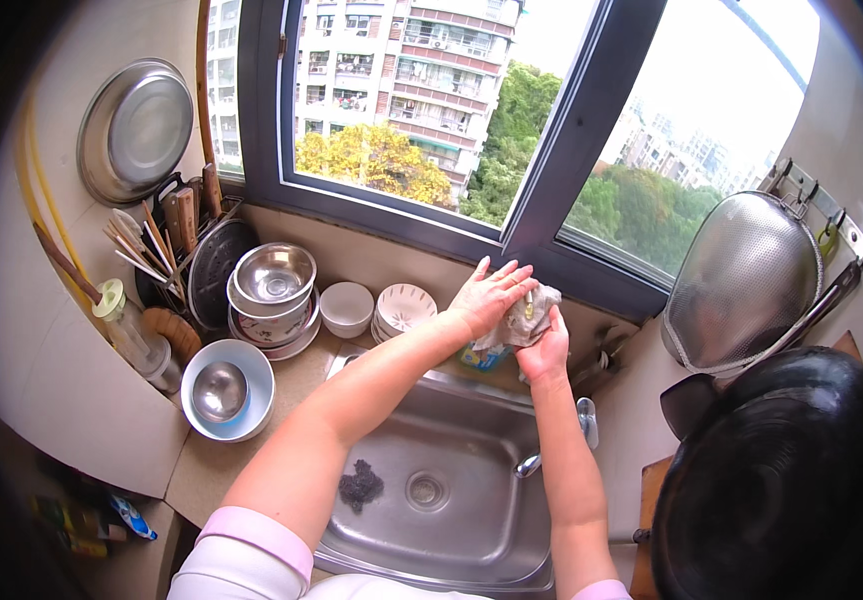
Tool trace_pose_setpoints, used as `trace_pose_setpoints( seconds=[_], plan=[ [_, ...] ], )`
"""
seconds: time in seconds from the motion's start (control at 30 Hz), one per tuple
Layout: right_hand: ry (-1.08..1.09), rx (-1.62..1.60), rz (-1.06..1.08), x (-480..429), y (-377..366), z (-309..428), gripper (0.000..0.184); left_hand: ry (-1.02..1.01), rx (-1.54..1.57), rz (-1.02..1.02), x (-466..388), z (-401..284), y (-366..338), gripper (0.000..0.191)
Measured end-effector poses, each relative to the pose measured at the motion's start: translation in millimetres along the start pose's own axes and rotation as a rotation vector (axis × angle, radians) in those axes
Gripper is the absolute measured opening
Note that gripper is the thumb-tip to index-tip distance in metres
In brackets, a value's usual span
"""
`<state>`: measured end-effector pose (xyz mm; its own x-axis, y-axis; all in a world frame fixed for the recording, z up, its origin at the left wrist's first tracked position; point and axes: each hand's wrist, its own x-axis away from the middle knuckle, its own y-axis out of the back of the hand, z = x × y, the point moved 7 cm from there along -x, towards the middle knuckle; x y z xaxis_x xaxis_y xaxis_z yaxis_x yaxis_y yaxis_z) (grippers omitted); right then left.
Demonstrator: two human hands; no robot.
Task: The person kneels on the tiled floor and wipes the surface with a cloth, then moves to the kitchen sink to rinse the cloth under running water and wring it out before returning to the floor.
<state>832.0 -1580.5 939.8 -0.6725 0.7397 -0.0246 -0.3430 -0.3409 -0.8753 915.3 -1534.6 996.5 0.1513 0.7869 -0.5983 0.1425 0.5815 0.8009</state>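
Note:
A crumpled, greyish cloth (pixel 512 330) is between my two hands, above the back rim of the steel sink (pixel 469 427). My left hand (pixel 487 300) lies palm down against the cloth's upper left, fingers extended. Under the cloth's lower right, my right hand (pixel 547 349) supports it with the thumb and fingers partly hidden. A small yellowish thing (pixel 529 306) shows on the cloth; what it is I cannot tell. Behind the cloth stands a partly hidden container with a blue and yellow label (pixel 485 356). A dark scouring pad (pixel 361 486) rests on the sink floor, left of the drain (pixel 427 491).
Stacked bowls (pixel 274 289), a white bowl (pixel 346 307) and a patterned bowl (pixel 406 307) line the back counter. A blue bowl (pixel 266 401) holds a small metal one. The faucet (pixel 529 465) is by my right forearm. A black wok (pixel 769 480) hangs right, a window frame (pixel 401 214) behind.

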Motion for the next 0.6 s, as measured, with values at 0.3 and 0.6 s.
trace_pose_setpoints(
  seconds=[0.3, 0.6],
  plan=[
    [0.048, 0.013, 0.015, 50, -6, -2, 0.041, 0.138, 0.069, 0.080, 4, -3, 17, 0.071],
    [-0.160, -0.031, -0.086, 169, 10, -78, 0.037, 1.153, 2.175, 0.005, 206, -97, -57, 0.051]
  ],
)
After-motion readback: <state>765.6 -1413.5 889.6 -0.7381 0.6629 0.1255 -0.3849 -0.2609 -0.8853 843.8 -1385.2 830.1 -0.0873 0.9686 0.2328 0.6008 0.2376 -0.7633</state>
